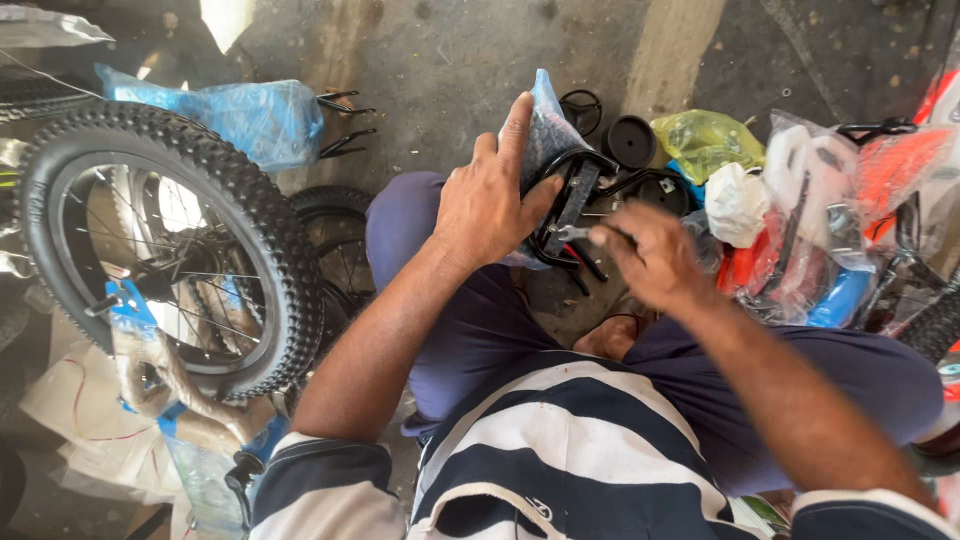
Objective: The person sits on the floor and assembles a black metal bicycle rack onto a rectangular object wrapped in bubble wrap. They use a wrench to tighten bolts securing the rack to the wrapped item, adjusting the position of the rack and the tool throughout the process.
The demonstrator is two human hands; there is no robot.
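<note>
1. Head view, the work in hand: you are sitting with a black metal bracket (575, 205) at about 12 o'clock from your lap, and it is only partly out of its clear plastic bag (545, 130). The bag is covering the upper end; the lower arms are already showing bare.

2. Your left hand (490, 200) is wrapping its grip around the bagged bracket, fingers over the plastic and thumb at the frame's edge.

3. Your right hand (650, 255), at 1 o'clock, is blurring with motion. Its grip is closing on a small silvery spanner (565, 233) whose head is sitting at the bracket, seemingly on a fastener. Whether any nut is loose or tight, I cannot tell.

4. What looks left, as a judgement: the bag is not fully off, and the bracket is not joined to anything yet.

5. Around you: a knobby-tyred bicycle wheel (165, 250) is lying at 9 o'clock, a blue-wrapped part (240, 115) at 10 o'clock, small black wheels (630, 140) at 12 o'clock, and wrapped orange and white parts (850, 190) at 2 o'clock on the concrete floor (440, 60).

6. Hard to make out: the fastener itself, the right fingertips, and the contents of the bags on the right, which are cut off by the frame edge.
</note>
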